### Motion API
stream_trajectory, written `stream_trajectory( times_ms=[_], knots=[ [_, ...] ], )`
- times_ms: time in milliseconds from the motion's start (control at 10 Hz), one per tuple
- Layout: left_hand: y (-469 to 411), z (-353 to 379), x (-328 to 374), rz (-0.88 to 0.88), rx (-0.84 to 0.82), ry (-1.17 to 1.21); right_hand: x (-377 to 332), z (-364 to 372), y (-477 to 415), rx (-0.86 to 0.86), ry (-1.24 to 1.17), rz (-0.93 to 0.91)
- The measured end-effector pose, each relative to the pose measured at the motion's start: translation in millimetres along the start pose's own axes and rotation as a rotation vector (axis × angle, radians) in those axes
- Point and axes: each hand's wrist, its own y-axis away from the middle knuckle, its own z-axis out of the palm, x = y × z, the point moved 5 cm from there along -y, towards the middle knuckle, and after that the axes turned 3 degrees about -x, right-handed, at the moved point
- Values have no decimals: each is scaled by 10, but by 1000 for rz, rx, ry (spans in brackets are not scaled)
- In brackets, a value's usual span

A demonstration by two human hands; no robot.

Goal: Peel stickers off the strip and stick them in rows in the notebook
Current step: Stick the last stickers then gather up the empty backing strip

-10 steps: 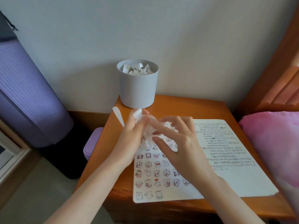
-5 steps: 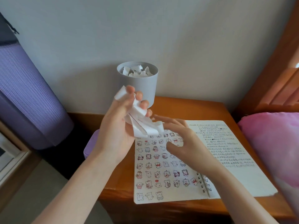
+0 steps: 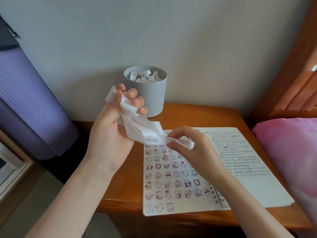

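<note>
My left hand (image 3: pixel 112 134) is raised above the table's left side, palm up, with a long white sticker strip (image 3: pixel 145 130) looped and bunched between its curled fingers. The strip's free end runs right to my right hand (image 3: pixel 190 150), whose thumb and fingertips pinch it just above the notebook's top edge. The open spiral notebook (image 3: pixel 248 191) lies on the wooden table (image 3: pixel 127 186). Its left page carries several rows of small bear stickers (image 3: pixel 169 176); the bottom row has three. The right page is covered in handwriting.
A grey cup (image 3: pixel 151 102) full of white paper scraps stands at the back of the table against the wall. A purple rolled mat (image 3: pixel 29 103) leans at the left. A pink cushion (image 3: pixel 291 152) and a wooden bed frame (image 3: pixel 291 83) lie to the right.
My left hand rose from the notebook with the bunched strip and turned palm up. My right hand let the bundle go, then took the strip's free end in a pinch.
</note>
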Motion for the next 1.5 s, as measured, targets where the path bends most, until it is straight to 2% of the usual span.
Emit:
stream_trajectory(
  times_ms=[100,200,300,500,600,800,900,1000,1100,1200,1300,1400,1500],
  knots=[
    [-50,-135,49,92,-42,4,9,-123,-19,39,-95,28],
    [-45,-306,36,163,68,-349,-4,-210,-11,-1,-200,71],
    [-21,-331,-49,126,95,-693,-24,-231,5,-48,-261,92],
    [56,-203,-365,-82,-157,-1170,-51,-236,23,17,-353,91],
    [79,-147,-438,-97,-259,-1309,-55,-228,11,41,-403,86],
    [87,-126,-428,-80,-192,-1033,-71,-205,-5,50,-617,23],
    [127,-120,-522,-140,-73,-713,-91,-150,11,42,-549,8],
    [125,-183,-628,-188,99,-389,-160,31,44,-13,-283,-89],
    [118,-193,-657,-222,205,-237,-236,202,68,-1,40,-271],
    [136,-208,-662,-224,293,-244,-284,279,87,-8,145,-338],
    [110,-264,-610,-199,365,-259,-341,304,147,21,137,-363],
    [64,-333,-548,-145,404,-173,-324,314,201,28,92,-357],
    [42,-341,-562,-152,369,-134,-291,365,222,-35,69,-373]
  ],
)
